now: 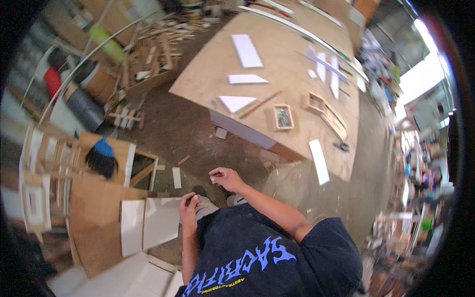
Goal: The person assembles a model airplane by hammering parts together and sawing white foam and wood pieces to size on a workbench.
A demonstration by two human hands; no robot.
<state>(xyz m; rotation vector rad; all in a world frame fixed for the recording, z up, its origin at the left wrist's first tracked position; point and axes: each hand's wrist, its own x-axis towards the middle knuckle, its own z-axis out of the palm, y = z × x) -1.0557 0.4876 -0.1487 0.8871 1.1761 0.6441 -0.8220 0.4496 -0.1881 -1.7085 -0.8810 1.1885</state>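
My left hand (188, 209) is low in front of my body, its fingers loosely curled with a dark gap between thumb and fingers. Nothing shows in it. To its upper right, my right hand (226, 179) reaches across my front with fingers bent and slightly apart, also with nothing visible in it. Neither hand touches anything I can see. Nearest the left hand, white panels (161, 222) lean beside a brown board (96, 218). A small white strip (177, 177) lies on the floor beyond the hands.
Ahead stands a large plywood table (198, 79) bearing white pieces (247, 51), a wooden stick (261, 104), a small wooden box of metal bits (284, 117), a wooden tray (334, 121) and a white strip (319, 162) over its near edge. Scrap wood (161, 49) is heaped far left.
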